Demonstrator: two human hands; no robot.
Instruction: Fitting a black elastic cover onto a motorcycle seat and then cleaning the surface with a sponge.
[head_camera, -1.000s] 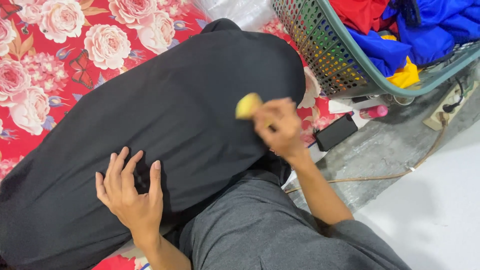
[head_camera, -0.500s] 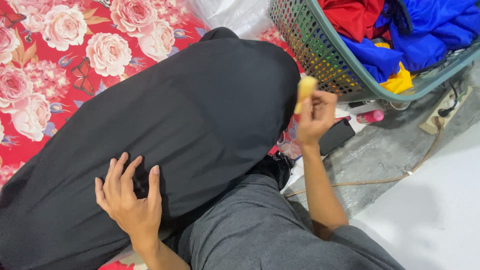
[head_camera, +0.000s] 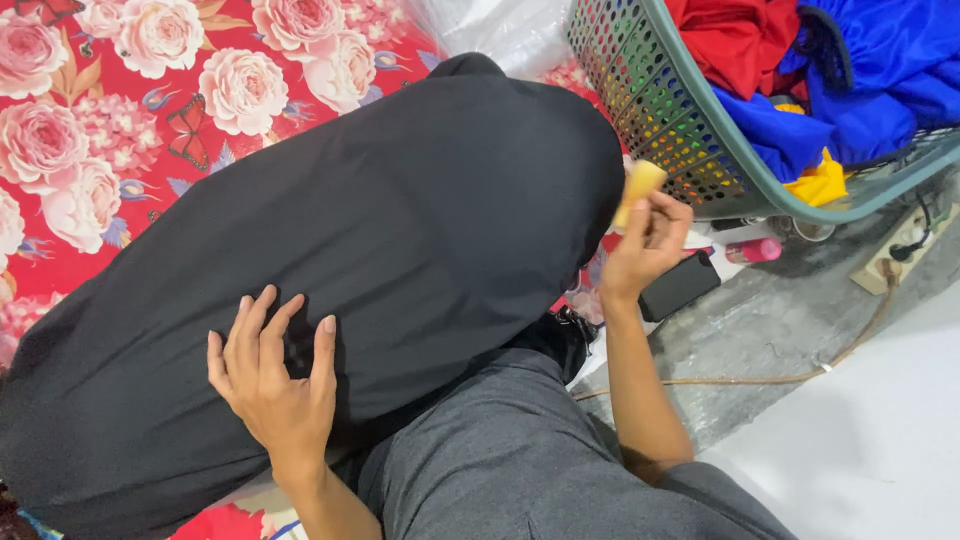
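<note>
Landmark: black garment (head_camera: 400, 250), one, spread over the red floral sheet (head_camera: 120, 120), its long axis running from lower left to upper right.

Hands: two. Left hand (head_camera: 275, 375), one, lies flat on the garment's lower left part, palm down, fingers splayed wide, holding nothing. Right hand (head_camera: 650, 245), one, is raised just off the garment's right edge, fingers pinched round a yellow block (head_camera: 640, 188).

Yellow block: one, small and oblong, long axis tilted from lower left to upper right, upper end pointing toward the basket (head_camera: 660, 110), lower end touching or nearly touching the garment's right edge; which, cannot be told.

Basket: one, green perforated plastic, up and right of the garment, holding red cloth (head_camera: 735, 40), blue cloth (head_camera: 870, 70) and a yellow scrap (head_camera: 820, 183).

Lesser items right of the garment, on the grey floor: one dark flat case (head_camera: 680, 285), one pink bottle (head_camera: 755, 250), one brown cord (head_camera: 800, 372).

Change against half a second earlier: the right hand with the block sits slightly higher and nearer the garment's right edge; the left hand has kept its place and spread
</note>
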